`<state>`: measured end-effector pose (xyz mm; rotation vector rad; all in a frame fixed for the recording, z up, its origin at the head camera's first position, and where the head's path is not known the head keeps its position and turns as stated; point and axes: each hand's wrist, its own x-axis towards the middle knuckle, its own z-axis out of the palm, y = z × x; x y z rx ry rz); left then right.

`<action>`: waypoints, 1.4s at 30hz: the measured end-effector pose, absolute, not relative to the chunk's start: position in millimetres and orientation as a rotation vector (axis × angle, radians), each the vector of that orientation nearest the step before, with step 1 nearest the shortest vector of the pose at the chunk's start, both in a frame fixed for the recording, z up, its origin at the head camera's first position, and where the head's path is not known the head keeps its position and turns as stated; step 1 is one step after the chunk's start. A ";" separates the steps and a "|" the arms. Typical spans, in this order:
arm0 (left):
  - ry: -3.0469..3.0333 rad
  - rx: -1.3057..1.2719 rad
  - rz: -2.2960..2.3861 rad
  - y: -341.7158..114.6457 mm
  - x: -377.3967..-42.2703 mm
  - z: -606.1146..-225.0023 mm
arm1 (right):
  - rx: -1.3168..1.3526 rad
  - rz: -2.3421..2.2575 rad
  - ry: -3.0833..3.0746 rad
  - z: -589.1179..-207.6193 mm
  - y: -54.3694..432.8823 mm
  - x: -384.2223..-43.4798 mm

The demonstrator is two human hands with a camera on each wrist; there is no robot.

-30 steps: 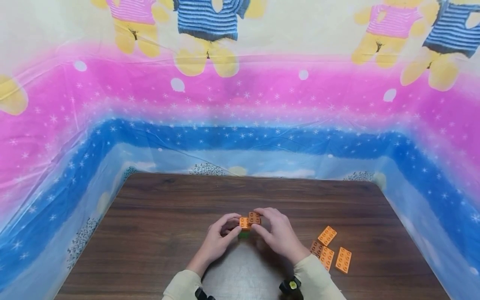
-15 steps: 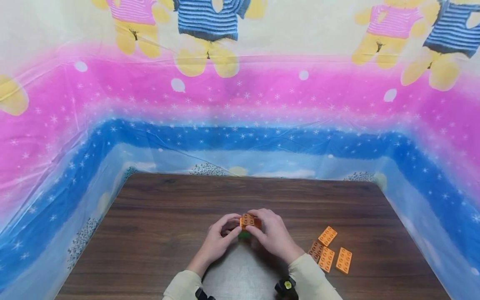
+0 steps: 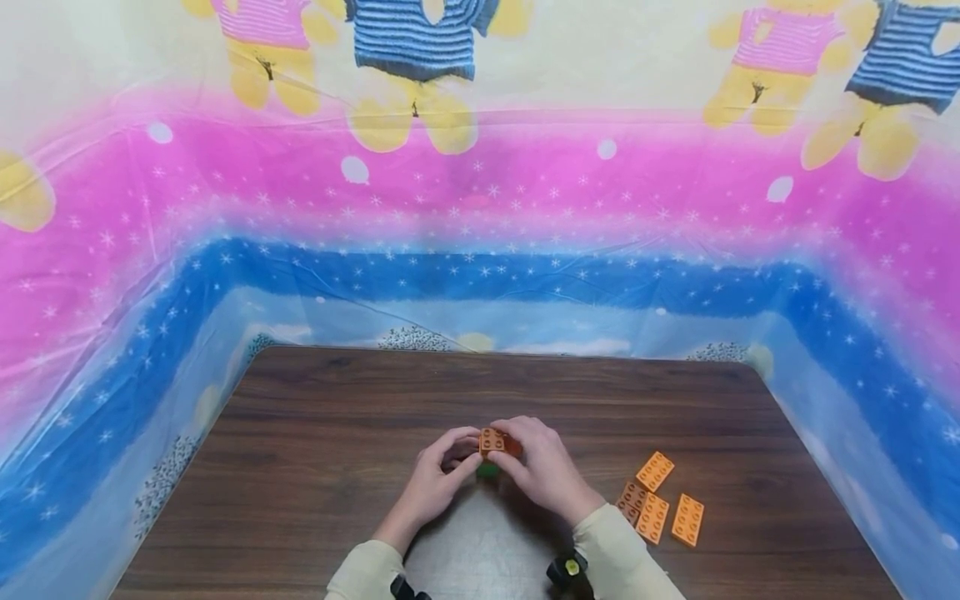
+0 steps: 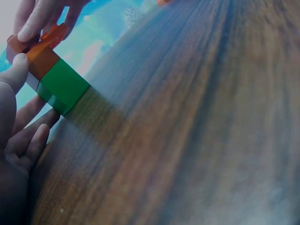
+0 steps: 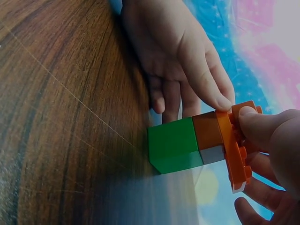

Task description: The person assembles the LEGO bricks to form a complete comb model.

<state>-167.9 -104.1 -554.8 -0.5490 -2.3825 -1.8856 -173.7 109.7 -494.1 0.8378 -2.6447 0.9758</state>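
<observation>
A small stack of toy building bricks stands on the table: a green block (image 5: 173, 145) at the bottom, a brown brick (image 5: 207, 127) on it, then a thin orange brick (image 5: 230, 147) jutting out to the right. My left hand (image 3: 444, 465) holds the stack from the left, its thumb at the orange layer in the right wrist view. Between thumb and fingers, my right hand (image 3: 551, 467) pinches a small studded brown brick (image 3: 492, 440) at the top, over the left end of the orange one. The right fingers hide part of the orange brick.
Right of the hands, several loose orange bricks (image 3: 687, 520) and a brown brick (image 3: 631, 498) lie on the dark wooden table (image 3: 337, 400). A printed cloth (image 3: 480, 200) hangs around the table's far and side edges.
My right hand has moved a little left with the small brown brick, from the right part of the orange brick to its left end. The left hand stays in place.
</observation>
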 end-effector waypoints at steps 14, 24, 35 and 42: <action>-2.374 -0.544 -1.855 -102.9 -167.5 -553.9 | 0.854 0.830 -2.669 -489.8 109.0 -174.3; -2.361 -0.556 -1.845 -102.2 -168.1 -554.8 | 0.908 0.747 -2.645 -486.5 108.8 -175.5; -2.333 -0.584 -1.839 -101.7 -169.0 -556.7 | 0.941 0.688 -2.659 -482.7 107.9 -177.2; -2.342 -0.579 -1.854 -101.9 -169.4 -555.9 | 0.907 0.722 -2.706 -481.9 108.2 -175.8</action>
